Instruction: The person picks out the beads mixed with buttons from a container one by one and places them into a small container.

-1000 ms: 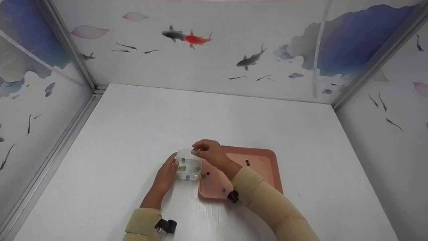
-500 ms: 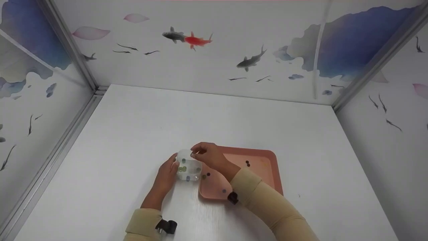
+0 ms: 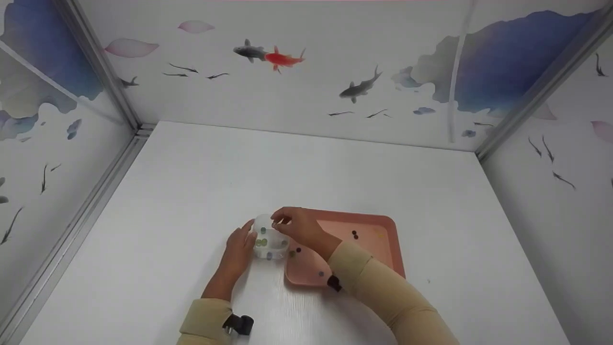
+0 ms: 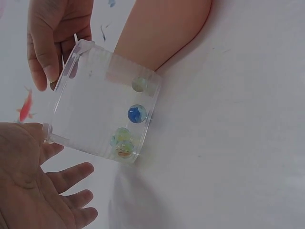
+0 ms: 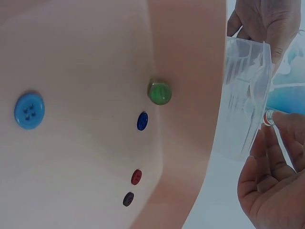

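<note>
My left hand (image 3: 239,249) holds a clear plastic container (image 4: 95,100) at its rim, with its other fingers spread, as the left wrist view shows. Several glass marbles lie in the bottom of the container, among them a blue one (image 4: 137,113) and yellow-green ones. Over the container's mouth, my right hand (image 3: 301,227) pinches a marble (image 5: 269,118), clear with a reddish streak, between thumb and fingertip. A pink tray (image 3: 395,254) lies right of the container, partly beneath my right forearm. Inside it sit a green marble (image 5: 159,93) and several buttons, including a light blue button (image 5: 29,110).
Dark blue (image 5: 142,121), red (image 5: 136,177) and dark (image 5: 128,199) buttons lie near the tray's wall. The white table (image 3: 191,177) is enclosed by panels printed with fish and blue washes. A small yellow thing (image 3: 380,235) shows at the tray's right.
My right hand has shifted slightly down and left over the container's mouth. The left hand and the container have stayed nearly where they were.
</note>
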`<action>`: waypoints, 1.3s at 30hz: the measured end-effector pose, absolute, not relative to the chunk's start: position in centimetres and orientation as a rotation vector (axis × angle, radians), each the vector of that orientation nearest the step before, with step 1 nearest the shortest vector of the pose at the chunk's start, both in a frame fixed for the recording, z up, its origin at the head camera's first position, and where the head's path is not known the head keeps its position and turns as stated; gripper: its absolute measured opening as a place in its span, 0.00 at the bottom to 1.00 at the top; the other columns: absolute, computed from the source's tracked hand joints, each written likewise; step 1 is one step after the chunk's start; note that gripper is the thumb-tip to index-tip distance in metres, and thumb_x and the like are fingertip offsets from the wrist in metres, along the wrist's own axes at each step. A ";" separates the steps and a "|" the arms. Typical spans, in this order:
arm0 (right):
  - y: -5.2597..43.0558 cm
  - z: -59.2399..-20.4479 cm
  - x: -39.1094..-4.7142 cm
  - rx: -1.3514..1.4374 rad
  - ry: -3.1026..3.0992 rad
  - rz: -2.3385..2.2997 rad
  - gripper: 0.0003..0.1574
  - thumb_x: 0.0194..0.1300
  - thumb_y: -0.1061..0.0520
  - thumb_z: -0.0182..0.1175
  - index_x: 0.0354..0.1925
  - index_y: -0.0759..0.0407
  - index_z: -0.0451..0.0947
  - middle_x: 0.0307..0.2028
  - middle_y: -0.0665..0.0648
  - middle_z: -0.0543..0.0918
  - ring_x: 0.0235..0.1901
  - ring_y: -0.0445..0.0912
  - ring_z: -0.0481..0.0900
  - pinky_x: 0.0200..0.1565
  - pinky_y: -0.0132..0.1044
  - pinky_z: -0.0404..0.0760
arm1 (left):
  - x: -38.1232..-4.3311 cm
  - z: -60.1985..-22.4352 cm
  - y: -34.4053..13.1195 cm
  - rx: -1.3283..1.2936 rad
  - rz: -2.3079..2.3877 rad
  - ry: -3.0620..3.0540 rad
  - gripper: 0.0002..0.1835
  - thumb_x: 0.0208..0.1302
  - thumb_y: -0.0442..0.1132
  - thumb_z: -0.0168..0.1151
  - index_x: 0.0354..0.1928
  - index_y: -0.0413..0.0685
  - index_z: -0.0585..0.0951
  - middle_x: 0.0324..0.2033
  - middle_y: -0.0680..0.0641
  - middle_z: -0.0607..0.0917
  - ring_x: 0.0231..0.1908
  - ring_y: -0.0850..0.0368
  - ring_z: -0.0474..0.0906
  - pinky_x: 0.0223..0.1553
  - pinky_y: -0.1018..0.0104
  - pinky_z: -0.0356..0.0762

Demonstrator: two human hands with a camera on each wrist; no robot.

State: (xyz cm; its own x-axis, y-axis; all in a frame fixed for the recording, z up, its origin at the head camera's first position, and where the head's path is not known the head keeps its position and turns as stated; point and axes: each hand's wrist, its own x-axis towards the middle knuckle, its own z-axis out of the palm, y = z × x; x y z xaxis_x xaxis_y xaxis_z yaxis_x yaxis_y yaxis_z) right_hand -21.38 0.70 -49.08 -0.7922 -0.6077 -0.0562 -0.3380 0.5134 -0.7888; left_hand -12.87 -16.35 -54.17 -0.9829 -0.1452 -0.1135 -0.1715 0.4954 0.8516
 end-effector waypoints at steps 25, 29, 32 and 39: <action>0.6 -48.8 -20.6 -1.052 2.583 -0.890 0.15 0.65 0.61 0.62 0.50 0.59 0.82 0.47 0.54 0.85 0.47 0.47 0.82 0.47 0.39 0.81 | -12.9 -54.5 -16.3 -0.246 1.595 2.712 0.25 0.77 0.40 0.42 0.70 0.36 0.61 0.63 0.32 0.70 0.66 0.34 0.61 0.67 0.39 0.55; 0.6 -48.9 -20.5 -1.073 2.586 -0.882 0.15 0.66 0.60 0.62 0.51 0.59 0.82 0.48 0.54 0.84 0.48 0.47 0.81 0.48 0.39 0.81 | -12.9 -54.5 -16.4 -0.221 1.579 2.739 0.24 0.77 0.39 0.42 0.70 0.35 0.62 0.62 0.31 0.71 0.65 0.33 0.62 0.67 0.39 0.57; 0.7 -48.9 -20.5 -1.093 2.599 -0.867 0.16 0.66 0.60 0.62 0.52 0.57 0.82 0.50 0.53 0.84 0.49 0.47 0.81 0.49 0.39 0.81 | -12.9 -54.4 -16.4 -0.221 1.575 2.746 0.24 0.77 0.39 0.42 0.69 0.34 0.62 0.62 0.30 0.70 0.65 0.32 0.61 0.67 0.39 0.57; 0.9 -48.8 -20.7 -1.188 2.662 -0.792 0.19 0.66 0.58 0.63 0.55 0.54 0.80 0.54 0.53 0.82 0.56 0.46 0.77 0.57 0.40 0.77 | -12.8 -54.3 -16.4 -0.226 1.593 2.745 0.24 0.76 0.39 0.42 0.69 0.35 0.63 0.61 0.31 0.71 0.64 0.34 0.63 0.66 0.39 0.57</action>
State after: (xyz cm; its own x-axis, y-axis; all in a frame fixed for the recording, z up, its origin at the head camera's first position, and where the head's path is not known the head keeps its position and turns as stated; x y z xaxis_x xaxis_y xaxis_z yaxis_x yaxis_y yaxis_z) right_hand -20.71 0.94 -48.76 -0.6843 -0.7225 0.0993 -0.6593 0.5546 -0.5077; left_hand -12.84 -16.40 -54.32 -0.9891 -0.1423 -0.0367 -0.1025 0.4889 0.8663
